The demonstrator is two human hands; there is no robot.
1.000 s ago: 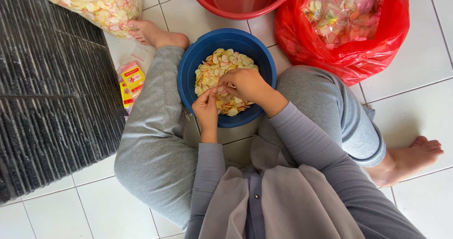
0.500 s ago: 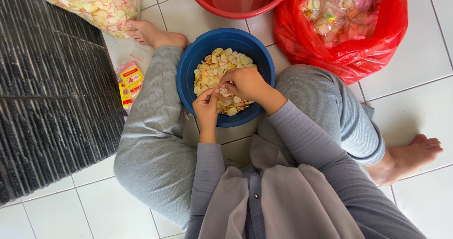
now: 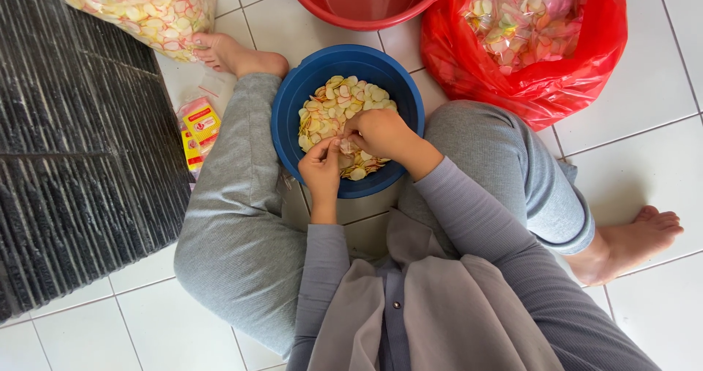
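A blue basin (image 3: 289,104) sits on the tiled floor between my legs. It holds a heap of pale yellow and pink round crackers (image 3: 333,101). My left hand (image 3: 321,172) rests over the basin's near side, fingers pinched around something small among the crackers. My right hand (image 3: 379,133) is curled over the heap just beside it, fingertips meeting those of the left. What the fingers pinch is too small to make out; a thin clear plastic bag may be between them.
A red basin (image 3: 315,5) stands beyond the blue one. A red plastic bag (image 3: 542,85) of packed crackers lies at the right. A clear sack of crackers (image 3: 139,5) lies top left. Small yellow-red packets (image 3: 196,129) lie beside a dark ribbed mat (image 3: 73,136).
Both hands stay over the basin's near side; the fingers shift slightly among the crackers. Nothing else has moved.
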